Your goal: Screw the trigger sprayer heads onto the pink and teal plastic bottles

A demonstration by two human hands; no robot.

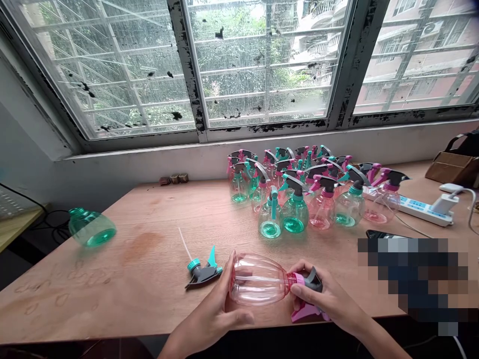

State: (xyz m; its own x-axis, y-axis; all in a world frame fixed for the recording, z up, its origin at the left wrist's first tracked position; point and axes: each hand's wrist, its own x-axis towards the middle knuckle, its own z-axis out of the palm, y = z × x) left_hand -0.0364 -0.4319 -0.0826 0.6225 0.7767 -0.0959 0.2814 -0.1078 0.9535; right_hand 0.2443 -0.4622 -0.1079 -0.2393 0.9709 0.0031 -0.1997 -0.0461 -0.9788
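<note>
Lying on its side above the table's front edge, a clear pink spray bottle [258, 280] is held between both hands. My left hand [220, 309] cups its base, fingers behind and thumb below. At the neck, my right hand [322, 294] pinches the pink collar of a black-and-pink spray head [313, 280], whose trigger points down. The spray head sits on the bottle's neck; how tightly I cannot tell. Left of the bottle lies a loose black-and-teal spray head [204, 271] with its thin tube pointing up. A headless green bottle [92, 228] rests tilted at the far left.
Several assembled green and pink spray bottles [295, 214] stand grouped near the window wall. A white power strip [422, 209] with a plugged charger lies right of them. A phone's edge [385, 234] shows above a pixelated patch. Small brown blocks [174, 178] sit by the wall.
</note>
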